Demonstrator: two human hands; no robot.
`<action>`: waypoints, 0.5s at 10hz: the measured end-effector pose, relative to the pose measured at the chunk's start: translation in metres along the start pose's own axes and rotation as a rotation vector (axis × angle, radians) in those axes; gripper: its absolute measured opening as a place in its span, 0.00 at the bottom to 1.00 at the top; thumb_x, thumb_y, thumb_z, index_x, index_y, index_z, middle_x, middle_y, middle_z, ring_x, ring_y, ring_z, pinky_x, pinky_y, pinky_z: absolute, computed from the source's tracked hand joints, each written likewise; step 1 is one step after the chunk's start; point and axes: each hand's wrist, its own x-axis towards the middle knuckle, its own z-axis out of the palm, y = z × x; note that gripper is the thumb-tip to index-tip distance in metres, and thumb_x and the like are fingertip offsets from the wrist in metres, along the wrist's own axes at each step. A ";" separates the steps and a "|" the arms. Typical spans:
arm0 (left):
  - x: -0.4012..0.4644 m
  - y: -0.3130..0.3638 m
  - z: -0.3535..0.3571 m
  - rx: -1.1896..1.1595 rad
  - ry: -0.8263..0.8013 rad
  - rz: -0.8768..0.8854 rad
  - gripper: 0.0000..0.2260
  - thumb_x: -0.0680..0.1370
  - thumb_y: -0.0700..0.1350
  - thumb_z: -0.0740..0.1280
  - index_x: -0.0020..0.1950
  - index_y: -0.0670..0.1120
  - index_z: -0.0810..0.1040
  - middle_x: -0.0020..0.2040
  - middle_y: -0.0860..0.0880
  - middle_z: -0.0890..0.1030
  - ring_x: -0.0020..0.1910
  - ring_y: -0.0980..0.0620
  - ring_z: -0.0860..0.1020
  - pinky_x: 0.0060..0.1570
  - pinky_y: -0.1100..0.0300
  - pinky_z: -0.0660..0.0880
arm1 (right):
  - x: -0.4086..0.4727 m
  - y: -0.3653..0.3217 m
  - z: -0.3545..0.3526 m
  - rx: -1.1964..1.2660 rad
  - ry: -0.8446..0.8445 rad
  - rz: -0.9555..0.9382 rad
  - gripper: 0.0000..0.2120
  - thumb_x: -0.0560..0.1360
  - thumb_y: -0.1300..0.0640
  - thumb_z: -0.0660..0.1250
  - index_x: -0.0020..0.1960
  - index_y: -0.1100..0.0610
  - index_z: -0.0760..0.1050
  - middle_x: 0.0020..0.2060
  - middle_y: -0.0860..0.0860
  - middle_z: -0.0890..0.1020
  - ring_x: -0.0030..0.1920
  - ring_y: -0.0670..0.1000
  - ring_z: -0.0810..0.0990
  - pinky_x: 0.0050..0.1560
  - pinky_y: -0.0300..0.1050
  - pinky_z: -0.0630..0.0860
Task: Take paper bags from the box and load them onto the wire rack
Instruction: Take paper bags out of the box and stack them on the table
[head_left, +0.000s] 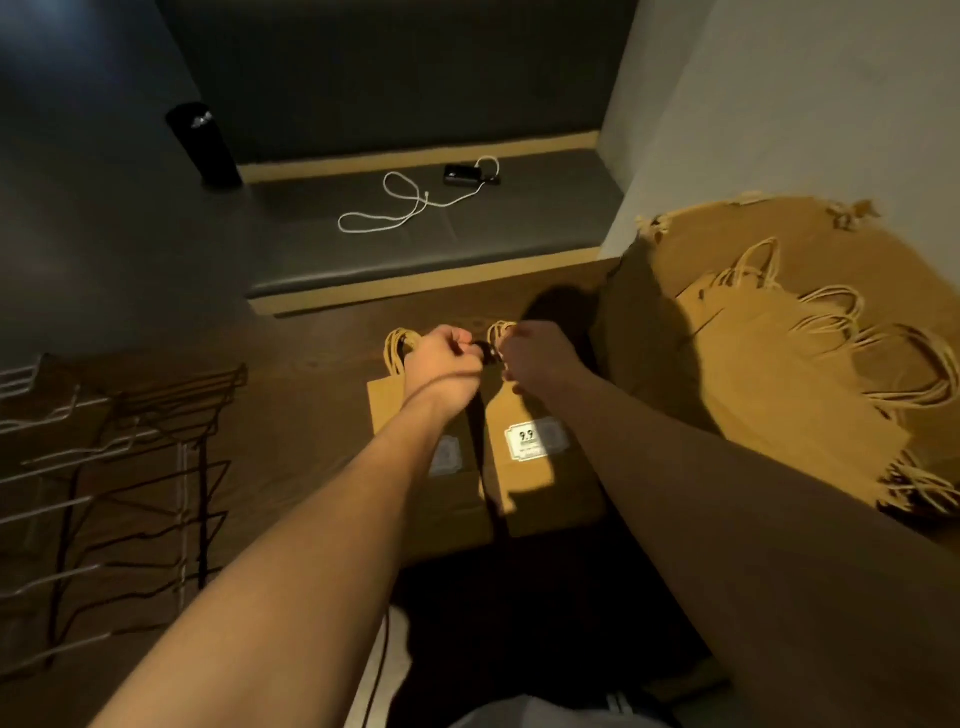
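Two stacks of brown paper bags lie flat on the wooden floor, side by side and just apart, directly under both hands. The left stack runs back under the left forearm, its twine handles showing just beyond the left hand. The right stack bears a white price label just behind the right hand, and its handles sit at that hand's fingertips.

Both hands are curled closed, knuckles nearly meeting over the gap between the stacks. A small dark thing sits between them, and each hand seems to pinch it; what it is cannot be told. The right hand's fingers also touch the right stack's handles.

Well to the right of the hands, a box holds a fanned heap of more bags. Far to the left lies the wire rack. Beyond the hands, a dark cushioned bench carries a white cable and a black device, with a black cylinder at its left end.
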 end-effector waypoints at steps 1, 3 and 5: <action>-0.003 0.056 0.024 -0.058 0.074 0.115 0.08 0.78 0.40 0.63 0.47 0.51 0.79 0.45 0.52 0.81 0.50 0.51 0.79 0.52 0.62 0.73 | 0.004 -0.028 -0.049 0.048 0.048 -0.139 0.10 0.77 0.58 0.59 0.50 0.60 0.78 0.43 0.54 0.79 0.43 0.56 0.79 0.49 0.55 0.81; -0.023 0.163 0.104 -0.134 -0.021 0.313 0.08 0.80 0.39 0.61 0.51 0.48 0.79 0.46 0.52 0.81 0.43 0.59 0.76 0.42 0.68 0.70 | 0.023 -0.024 -0.184 -0.104 0.323 -0.257 0.09 0.79 0.57 0.60 0.51 0.59 0.78 0.43 0.55 0.81 0.44 0.55 0.81 0.53 0.51 0.80; -0.027 0.177 0.212 0.360 -0.409 0.212 0.16 0.80 0.47 0.65 0.65 0.41 0.76 0.61 0.39 0.80 0.58 0.42 0.79 0.53 0.55 0.76 | 0.033 0.078 -0.278 -0.112 0.326 0.068 0.11 0.77 0.58 0.62 0.54 0.62 0.79 0.50 0.57 0.81 0.51 0.57 0.79 0.54 0.49 0.75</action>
